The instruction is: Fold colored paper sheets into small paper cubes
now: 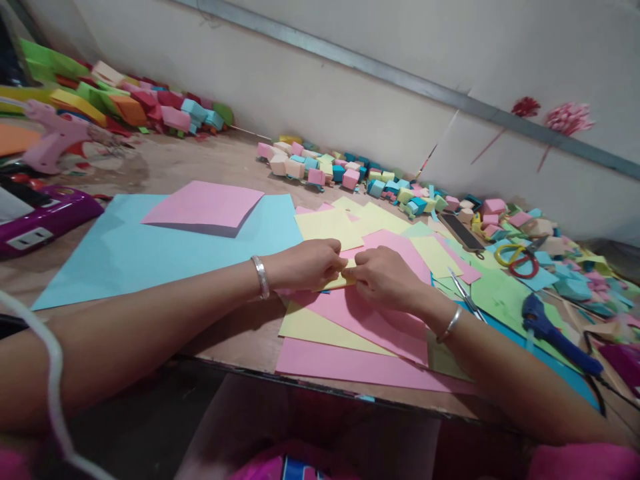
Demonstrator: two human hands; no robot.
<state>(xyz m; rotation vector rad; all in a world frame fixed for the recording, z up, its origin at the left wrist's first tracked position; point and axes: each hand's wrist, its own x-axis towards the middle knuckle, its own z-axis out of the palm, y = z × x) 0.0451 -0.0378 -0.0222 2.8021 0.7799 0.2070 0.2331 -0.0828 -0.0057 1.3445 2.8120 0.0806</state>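
Note:
Between my two hands is a small folded piece of yellow paper, mostly covered by my fingers. My left hand grips its left part, with thumb and curled fingers pressed together. From the right, my right hand pinches the same paper, and the fingertips of both hands nearly meet. Under them lie overlapping pink sheets and a pale yellow sheet. More yellow sheets lie just beyond my hands. A large light blue sheet with a pink square of paper on it is to the left.
A blue glue gun, scissors and a pointed metal tool lie at the right. At the left are a pink glue gun and a purple power strip. Folded paper pieces line the wall. A white cable crosses the lower left.

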